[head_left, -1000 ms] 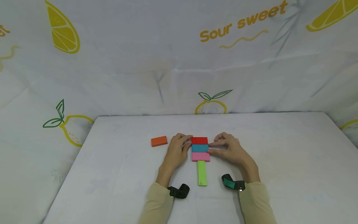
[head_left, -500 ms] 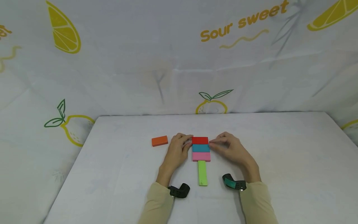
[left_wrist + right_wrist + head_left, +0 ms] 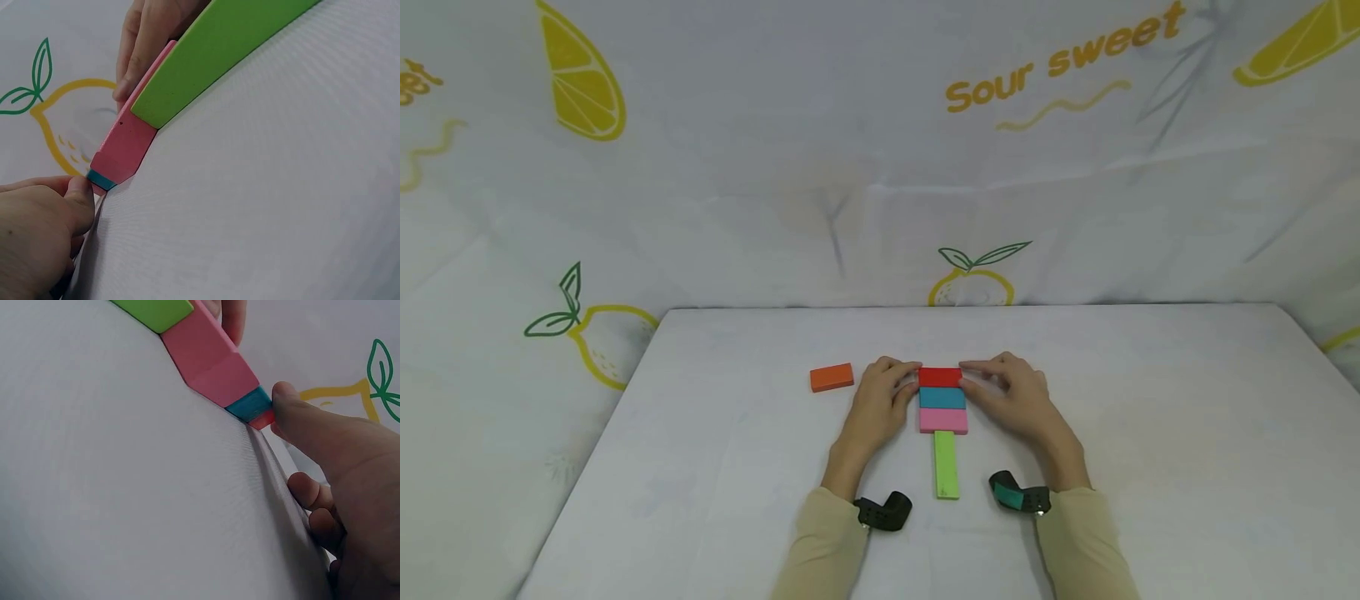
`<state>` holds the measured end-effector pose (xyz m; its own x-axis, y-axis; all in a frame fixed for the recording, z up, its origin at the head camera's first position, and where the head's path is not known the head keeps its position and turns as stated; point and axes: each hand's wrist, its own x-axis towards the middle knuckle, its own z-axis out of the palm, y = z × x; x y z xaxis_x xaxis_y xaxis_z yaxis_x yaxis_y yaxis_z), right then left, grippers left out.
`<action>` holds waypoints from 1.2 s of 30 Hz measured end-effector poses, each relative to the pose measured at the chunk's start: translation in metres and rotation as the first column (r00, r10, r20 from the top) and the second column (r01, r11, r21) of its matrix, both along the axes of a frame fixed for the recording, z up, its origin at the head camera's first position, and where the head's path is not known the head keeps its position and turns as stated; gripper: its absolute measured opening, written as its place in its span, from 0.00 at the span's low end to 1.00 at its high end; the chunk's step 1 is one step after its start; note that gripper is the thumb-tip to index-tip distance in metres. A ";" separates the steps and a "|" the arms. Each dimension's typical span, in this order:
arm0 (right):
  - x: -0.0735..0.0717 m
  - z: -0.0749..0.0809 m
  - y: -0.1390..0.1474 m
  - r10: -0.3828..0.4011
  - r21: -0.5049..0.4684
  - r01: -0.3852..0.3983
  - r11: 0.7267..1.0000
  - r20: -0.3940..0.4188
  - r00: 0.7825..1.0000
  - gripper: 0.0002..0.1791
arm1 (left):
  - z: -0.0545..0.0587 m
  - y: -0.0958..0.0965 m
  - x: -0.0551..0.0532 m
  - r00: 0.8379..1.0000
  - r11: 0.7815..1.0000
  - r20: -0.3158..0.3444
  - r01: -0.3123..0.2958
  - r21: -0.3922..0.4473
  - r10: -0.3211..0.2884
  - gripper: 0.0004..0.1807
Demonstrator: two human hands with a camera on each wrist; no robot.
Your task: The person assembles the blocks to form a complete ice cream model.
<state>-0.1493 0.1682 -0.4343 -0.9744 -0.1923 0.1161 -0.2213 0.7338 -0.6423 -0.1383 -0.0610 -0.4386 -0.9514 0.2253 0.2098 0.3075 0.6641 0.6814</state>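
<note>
In the head view, a red wooden block (image 3: 940,377), a blue block (image 3: 942,397) and a pink block (image 3: 943,420) lie flat, long sides together. A lime-green block (image 3: 946,465) points toward me from the pink one's near side. My left hand (image 3: 878,402) is at the row's left end, index fingertip by the red block's far corner, thumb near the red-blue seam. At the opposite end, my right hand (image 3: 1018,400) mirrors it, index finger at the far corner and thumb against the side. Thumbs at the blue block (image 3: 102,180) show in both wrist views.
An orange block (image 3: 832,377) lies apart, left of my left hand. The white-covered table (image 3: 722,467) ends at a back edge beyond the blocks, against a lemon-printed cloth (image 3: 775,167). Both wrists carry black straps.
My right index finger has shifted from the right side of the row to the red block's far right corner. The left hand keeps its place at the left end.
</note>
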 end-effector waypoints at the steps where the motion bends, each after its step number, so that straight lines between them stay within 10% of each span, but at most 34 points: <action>1: 0.000 0.000 0.000 -0.001 -0.004 0.001 1.000 -0.002 1.000 0.20 | 0.000 0.000 0.000 1.000 1.000 -0.001 0.001 0.002 -0.001 0.18; 15: 0.000 0.002 0.000 0.006 -0.015 -0.006 1.000 0.015 1.000 0.18 | 0.006 -0.008 0.000 1.000 1.000 -0.019 -0.014 0.028 0.014 0.21; 28: -0.001 0.001 -0.003 0.022 -0.034 -0.021 0.999 0.009 1.000 0.18 | 0.008 -0.059 -0.008 0.973 0.995 -0.207 -0.093 0.047 0.100 0.15; 36: -0.002 -0.001 0.001 0.019 -0.030 -0.018 0.999 0.022 1.000 0.18 | 0.009 -0.087 -0.007 0.976 0.985 -0.133 -0.165 0.056 0.172 0.19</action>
